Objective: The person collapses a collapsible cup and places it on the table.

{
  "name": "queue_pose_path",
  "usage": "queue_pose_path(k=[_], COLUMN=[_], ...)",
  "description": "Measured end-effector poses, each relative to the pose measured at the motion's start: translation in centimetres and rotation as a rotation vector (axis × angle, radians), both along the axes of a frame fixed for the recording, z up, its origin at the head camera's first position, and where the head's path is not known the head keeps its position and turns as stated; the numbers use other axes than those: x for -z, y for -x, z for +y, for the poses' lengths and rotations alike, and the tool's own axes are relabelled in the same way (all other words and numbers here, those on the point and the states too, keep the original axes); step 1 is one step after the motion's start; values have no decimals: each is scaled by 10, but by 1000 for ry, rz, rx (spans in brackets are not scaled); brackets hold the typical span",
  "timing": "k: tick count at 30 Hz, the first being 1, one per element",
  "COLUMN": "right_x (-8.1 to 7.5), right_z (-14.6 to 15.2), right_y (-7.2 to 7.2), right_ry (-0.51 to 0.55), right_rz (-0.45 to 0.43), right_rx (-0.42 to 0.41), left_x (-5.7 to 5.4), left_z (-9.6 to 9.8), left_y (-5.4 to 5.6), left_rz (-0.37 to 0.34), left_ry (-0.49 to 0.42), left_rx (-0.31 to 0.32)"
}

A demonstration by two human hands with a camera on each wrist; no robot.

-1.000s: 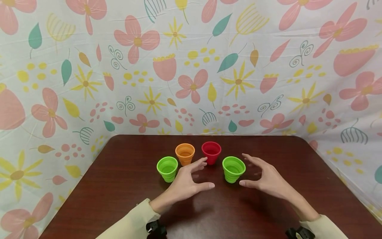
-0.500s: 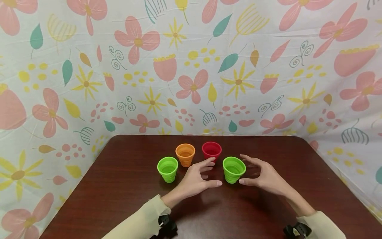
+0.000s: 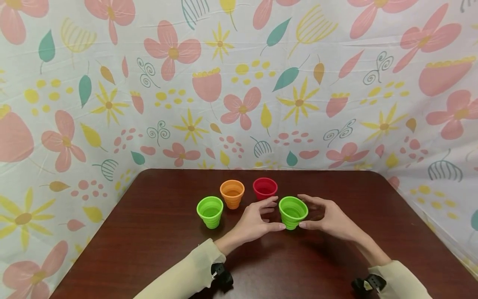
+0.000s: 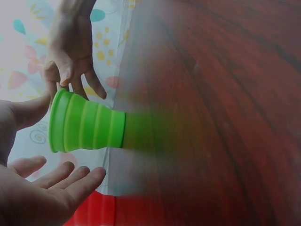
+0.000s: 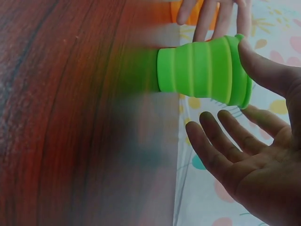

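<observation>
A green collapsible cup point(image 3: 293, 211) with ringed sides stands upright on the table between both hands. My left hand point(image 3: 257, 222) is at its left side, thumb and fingers spread; in the left wrist view a gap shows between that hand and the cup point(image 4: 89, 122). On the other side is my right hand point(image 3: 330, 218), its fingers extended. In the right wrist view its thumb and index finger come close to the cup's rim point(image 5: 237, 70); contact cannot be told. Behind the left fingertips stands a red cup point(image 3: 265, 187), partly hidden.
An orange cup point(image 3: 232, 195) and a second green cup point(image 3: 210, 212) stand to the left of the left hand. All of them are on a dark brown wooden table point(image 3: 157, 249). A flower-patterned cloth point(image 3: 239, 83) hangs behind and around the table.
My left hand has moved right, from beside the left green cup to near the right green cup. My right hand has shifted slightly left toward that cup. The cups stand where they were.
</observation>
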State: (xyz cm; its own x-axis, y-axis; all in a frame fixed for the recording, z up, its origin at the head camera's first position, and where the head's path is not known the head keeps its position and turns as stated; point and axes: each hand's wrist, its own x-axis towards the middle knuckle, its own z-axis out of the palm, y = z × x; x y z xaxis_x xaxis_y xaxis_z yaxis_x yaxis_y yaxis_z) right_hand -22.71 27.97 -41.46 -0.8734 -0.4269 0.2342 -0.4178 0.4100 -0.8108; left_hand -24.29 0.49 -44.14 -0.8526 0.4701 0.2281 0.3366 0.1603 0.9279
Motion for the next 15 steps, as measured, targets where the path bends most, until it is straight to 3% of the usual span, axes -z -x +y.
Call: queue_pose_path(k=[7, 15], right_x=[0, 6], right_z=[-1, -2], right_y=[2, 7], right_ry=[31, 42], right_rz=[-15, -21], right_rx=[-26, 0], left_x=[3, 1], left_z=[6, 12], left_y=[5, 8], left_rz=[-37, 6], left_ry=[-53, -19], left_rx=[11, 5])
